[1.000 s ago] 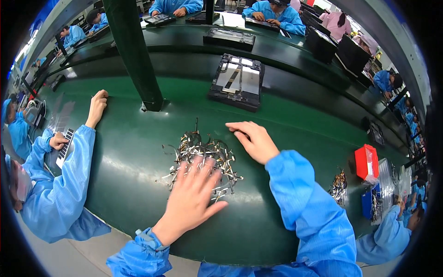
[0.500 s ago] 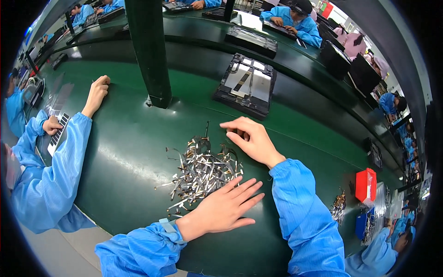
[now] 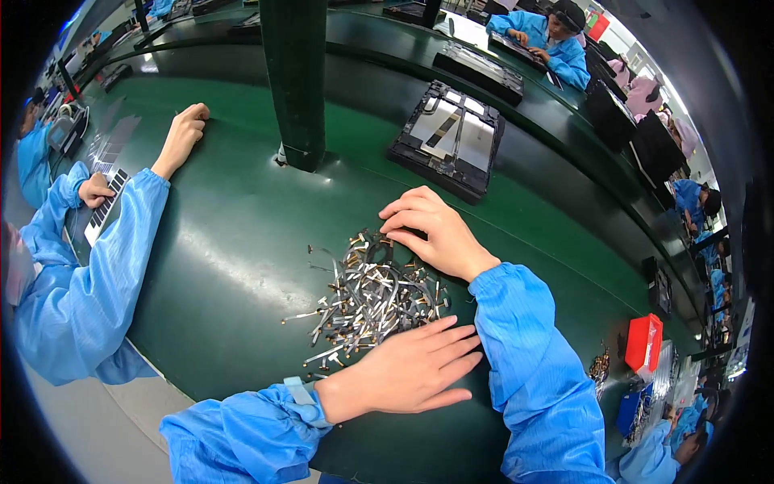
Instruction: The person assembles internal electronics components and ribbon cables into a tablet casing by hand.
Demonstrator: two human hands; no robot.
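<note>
A heap of small flex cables (image 3: 375,290) with silver, black and brass-coloured ends lies on the green tabletop in front of me. My left hand (image 3: 407,367) is laid palm down along the heap's near right edge, fingers stretched and spread, holding nothing. At the far edge of the heap is my right hand (image 3: 435,234), its fingers loosely bent and apart, with the fingertips against the top of the pile. I see nothing held in it, though the underside of the fingers is hidden. A few cables stick out to the left of the heap.
A black open device frame (image 3: 451,133) lies beyond my right hand. A dark green post (image 3: 297,89) rises from the table. To the right are a red bin (image 3: 643,343), a blue bin (image 3: 634,411) and another small pile (image 3: 599,367). A co-worker's arm (image 3: 133,258) reaches in at left.
My right hand has come down and left onto the heap's far edge, and a thin dark cable standing out there no longer shows. The left hand stays spread beside the heap. The view has shifted.
</note>
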